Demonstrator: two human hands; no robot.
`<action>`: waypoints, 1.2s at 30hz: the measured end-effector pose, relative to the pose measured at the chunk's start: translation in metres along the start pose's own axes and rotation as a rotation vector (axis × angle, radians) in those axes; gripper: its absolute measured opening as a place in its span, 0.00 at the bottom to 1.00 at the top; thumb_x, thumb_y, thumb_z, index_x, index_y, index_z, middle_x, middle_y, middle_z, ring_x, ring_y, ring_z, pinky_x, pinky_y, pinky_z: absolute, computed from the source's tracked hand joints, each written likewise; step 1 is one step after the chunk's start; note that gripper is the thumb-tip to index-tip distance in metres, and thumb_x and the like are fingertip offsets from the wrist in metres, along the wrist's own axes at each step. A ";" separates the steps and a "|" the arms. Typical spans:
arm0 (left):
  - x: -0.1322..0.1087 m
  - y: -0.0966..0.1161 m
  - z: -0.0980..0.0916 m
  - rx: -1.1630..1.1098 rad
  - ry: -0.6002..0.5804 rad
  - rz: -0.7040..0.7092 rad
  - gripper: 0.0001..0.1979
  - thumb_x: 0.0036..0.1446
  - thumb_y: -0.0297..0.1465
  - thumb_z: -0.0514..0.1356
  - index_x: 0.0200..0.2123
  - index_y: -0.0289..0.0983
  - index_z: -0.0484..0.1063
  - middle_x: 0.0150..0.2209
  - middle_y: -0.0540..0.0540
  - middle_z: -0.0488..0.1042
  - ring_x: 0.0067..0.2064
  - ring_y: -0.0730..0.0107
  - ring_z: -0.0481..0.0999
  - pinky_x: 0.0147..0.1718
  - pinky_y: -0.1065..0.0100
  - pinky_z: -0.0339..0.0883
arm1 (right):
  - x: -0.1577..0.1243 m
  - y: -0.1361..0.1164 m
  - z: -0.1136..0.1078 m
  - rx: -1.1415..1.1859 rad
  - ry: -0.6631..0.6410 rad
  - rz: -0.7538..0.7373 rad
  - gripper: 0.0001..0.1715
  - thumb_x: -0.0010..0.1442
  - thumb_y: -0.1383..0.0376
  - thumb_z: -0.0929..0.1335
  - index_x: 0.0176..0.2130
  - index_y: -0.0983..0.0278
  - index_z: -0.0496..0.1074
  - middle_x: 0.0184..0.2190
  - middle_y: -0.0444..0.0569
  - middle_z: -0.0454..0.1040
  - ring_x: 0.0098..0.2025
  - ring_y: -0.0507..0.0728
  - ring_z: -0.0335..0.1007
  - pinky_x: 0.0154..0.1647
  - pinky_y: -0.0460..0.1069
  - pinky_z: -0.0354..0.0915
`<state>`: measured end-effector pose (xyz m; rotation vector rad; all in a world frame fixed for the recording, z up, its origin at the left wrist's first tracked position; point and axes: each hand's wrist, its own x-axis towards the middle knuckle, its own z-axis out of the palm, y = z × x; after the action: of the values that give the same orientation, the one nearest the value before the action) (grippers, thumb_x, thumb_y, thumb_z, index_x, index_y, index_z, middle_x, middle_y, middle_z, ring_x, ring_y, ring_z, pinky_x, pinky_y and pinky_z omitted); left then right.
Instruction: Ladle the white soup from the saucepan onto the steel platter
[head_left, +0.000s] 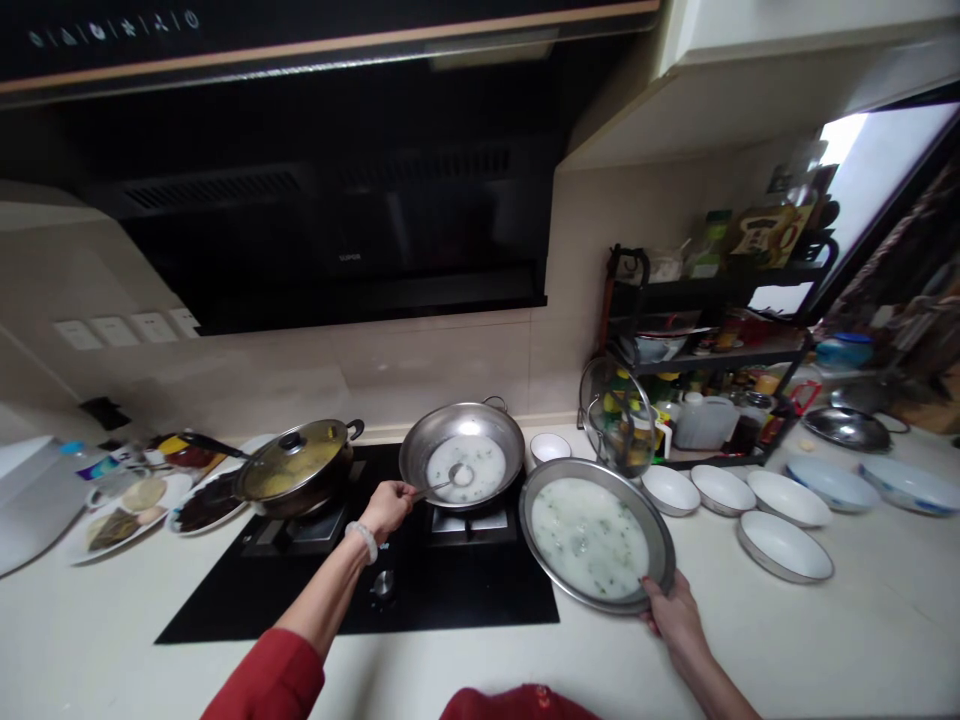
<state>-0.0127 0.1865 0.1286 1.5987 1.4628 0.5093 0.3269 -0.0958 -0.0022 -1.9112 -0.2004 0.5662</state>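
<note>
My left hand [388, 508], with a pale bangle at the wrist, is closed round the handle of a metal ladle [460, 474]. The ladle's bowl rests in a milky soup with green bits, inside a steel wok [420, 455] on the right burner. To the right, a wide metal basin [531, 545] holds more of the same white, green-flecked soup. My right hand [673, 607] grips this basin by its lower right rim, thumb on top and fingers underneath. The basin sits beside the wok, close to the hob's edge; whether it touches the counter is hard to see.
A glass-lidded pan [296, 470] stands on the left burner of the black hob [247, 590]. Plates of food [112, 515] lie farther left. Several white bowls [784, 545] line the right counter, before a black rack [720, 370] of bottles. A range hood [330, 240] overhangs.
</note>
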 end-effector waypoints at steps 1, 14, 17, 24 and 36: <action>-0.001 0.001 0.000 -0.031 -0.012 -0.025 0.03 0.53 0.27 0.60 0.31 0.32 0.71 0.14 0.58 0.60 0.14 0.83 0.53 0.14 0.77 0.44 | 0.000 -0.001 0.000 0.003 0.002 -0.001 0.34 0.54 0.61 0.66 0.58 0.69 0.56 0.19 0.42 0.68 0.15 0.53 0.63 0.11 0.45 0.57; -0.014 0.019 -0.009 -0.136 -0.053 -0.017 0.02 0.51 0.22 0.58 0.27 0.33 0.68 0.13 0.58 0.61 0.13 0.84 0.53 0.12 0.78 0.42 | -0.001 -0.001 0.001 0.001 0.006 -0.008 0.34 0.54 0.62 0.65 0.58 0.68 0.56 0.22 0.45 0.70 0.15 0.54 0.64 0.11 0.46 0.57; -0.014 0.019 -0.008 -0.150 -0.053 -0.021 0.02 0.50 0.23 0.59 0.27 0.33 0.68 0.13 0.58 0.60 0.13 0.85 0.52 0.12 0.78 0.42 | 0.001 0.002 0.001 -0.004 -0.001 0.000 0.33 0.54 0.61 0.65 0.57 0.69 0.57 0.23 0.46 0.70 0.15 0.54 0.64 0.11 0.46 0.58; -0.016 0.023 -0.008 -0.168 -0.076 -0.022 0.01 0.51 0.23 0.58 0.30 0.32 0.68 0.14 0.58 0.61 0.12 0.84 0.52 0.12 0.78 0.42 | -0.002 -0.003 0.001 -0.008 0.011 -0.010 0.33 0.54 0.62 0.65 0.57 0.69 0.57 0.21 0.44 0.69 0.14 0.53 0.63 0.11 0.46 0.57; -0.031 0.050 -0.007 -0.219 -0.172 0.090 0.08 0.50 0.30 0.62 0.33 0.32 0.70 0.16 0.58 0.61 0.13 0.86 0.51 0.13 0.78 0.40 | -0.003 -0.006 0.000 -0.038 0.024 -0.001 0.34 0.54 0.63 0.65 0.58 0.71 0.56 0.20 0.44 0.69 0.14 0.54 0.64 0.11 0.47 0.58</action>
<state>0.0037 0.1636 0.1807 1.4991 1.1697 0.5497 0.3248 -0.0943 0.0035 -1.9542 -0.1977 0.5416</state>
